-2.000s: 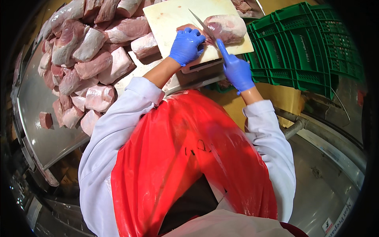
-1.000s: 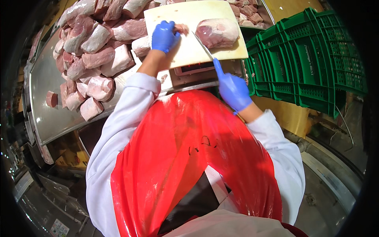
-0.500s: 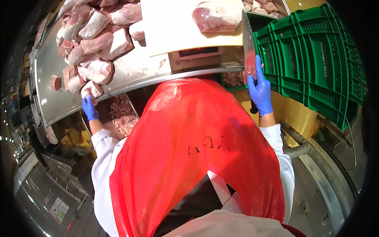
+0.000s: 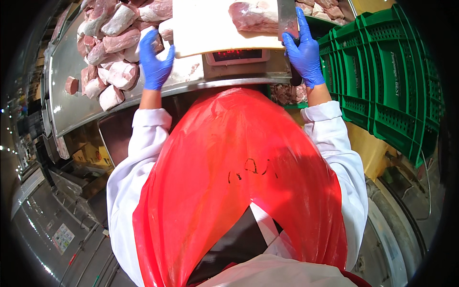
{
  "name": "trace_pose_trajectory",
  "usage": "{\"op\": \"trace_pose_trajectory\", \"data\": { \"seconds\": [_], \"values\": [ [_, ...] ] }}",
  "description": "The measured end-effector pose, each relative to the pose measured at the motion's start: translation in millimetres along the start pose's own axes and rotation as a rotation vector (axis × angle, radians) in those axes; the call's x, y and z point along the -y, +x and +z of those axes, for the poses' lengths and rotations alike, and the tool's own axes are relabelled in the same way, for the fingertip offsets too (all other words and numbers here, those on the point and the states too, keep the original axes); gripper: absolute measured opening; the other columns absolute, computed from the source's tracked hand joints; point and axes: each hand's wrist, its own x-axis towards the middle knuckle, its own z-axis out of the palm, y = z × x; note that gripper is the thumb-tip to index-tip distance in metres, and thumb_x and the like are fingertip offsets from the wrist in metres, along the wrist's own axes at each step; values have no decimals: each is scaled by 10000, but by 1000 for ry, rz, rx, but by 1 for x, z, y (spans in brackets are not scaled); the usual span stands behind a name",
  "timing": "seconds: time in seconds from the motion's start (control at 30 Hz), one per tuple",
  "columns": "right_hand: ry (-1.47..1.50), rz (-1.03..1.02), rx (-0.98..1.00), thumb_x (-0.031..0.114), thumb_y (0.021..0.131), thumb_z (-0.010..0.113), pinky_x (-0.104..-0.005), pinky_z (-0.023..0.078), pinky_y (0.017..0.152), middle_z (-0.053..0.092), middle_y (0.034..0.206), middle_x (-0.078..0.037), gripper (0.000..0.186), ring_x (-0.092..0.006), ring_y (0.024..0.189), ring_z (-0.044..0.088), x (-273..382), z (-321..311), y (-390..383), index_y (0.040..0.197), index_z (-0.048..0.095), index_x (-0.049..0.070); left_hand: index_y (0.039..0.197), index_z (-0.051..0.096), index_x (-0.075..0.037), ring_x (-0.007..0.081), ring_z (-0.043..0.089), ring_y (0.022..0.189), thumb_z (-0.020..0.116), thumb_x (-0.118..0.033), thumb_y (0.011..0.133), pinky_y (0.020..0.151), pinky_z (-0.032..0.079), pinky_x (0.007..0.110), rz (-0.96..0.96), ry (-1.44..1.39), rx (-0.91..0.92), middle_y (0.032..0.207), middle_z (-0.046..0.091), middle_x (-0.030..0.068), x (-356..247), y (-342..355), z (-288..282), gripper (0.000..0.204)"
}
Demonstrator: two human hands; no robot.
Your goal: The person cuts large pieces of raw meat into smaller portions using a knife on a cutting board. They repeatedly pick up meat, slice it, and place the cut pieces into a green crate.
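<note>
My left hand (image 4: 155,61), in a blue glove, is open with fingers spread, by the left edge of a white cutting board (image 4: 203,28) and beside a pile of raw meat pieces (image 4: 119,42). My right hand (image 4: 307,55), also gloved in blue, holds a knife (image 4: 288,23) at the board's right edge. Its wide blade points away from me and its dark handle lies under the palm. Left of the blade, on the board, lies a large pink piece of meat (image 4: 252,17) with a pale fat side.
A scale with a lit red display (image 4: 237,55) sits under the board's front edge. Green crates (image 4: 377,71) stand at the right. Meat trimmings (image 4: 288,93) lie below the table edge. More meat pieces (image 4: 325,9) are at the far right. One small scrap (image 4: 71,85) lies apart on the steel table (image 4: 62,105).
My left hand has left the meat piece at the pile's near end, moved right and away from me, and spread its fingers. My right hand has carried the knife forward and slightly left.
</note>
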Motion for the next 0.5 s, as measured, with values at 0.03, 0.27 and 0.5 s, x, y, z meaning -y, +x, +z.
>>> {"op": "trace_pose_trajectory", "data": {
  "seconds": [0.03,0.27,0.5],
  "values": [
    [70,-99,-61,81,958,662,-271,551,558,741,1039,-91,722,-75,681,643,-3,0,-2,1590,329,180,1314,557,-21,275,619,1084,832,-144,790,932,511,377,73,8,37,1222,602,144,-10,7,13,605],
    [394,135,-172,-7,920,530,-230,432,489,600,744,-2,632,-71,528,488,-10,-34,-43,1532,405,90,1301,552,-25,240,623,1051,841,-160,785,884,512,358,116,-61,243,1188,586,133,-50,24,87,607],
    [317,46,-368,-15,925,558,-226,425,547,580,771,14,741,-57,598,480,-52,-52,-102,1604,275,74,1368,439,30,332,499,1229,902,-311,723,1033,428,433,329,18,322,1334,477,193,-45,58,112,864]
  ]
}}
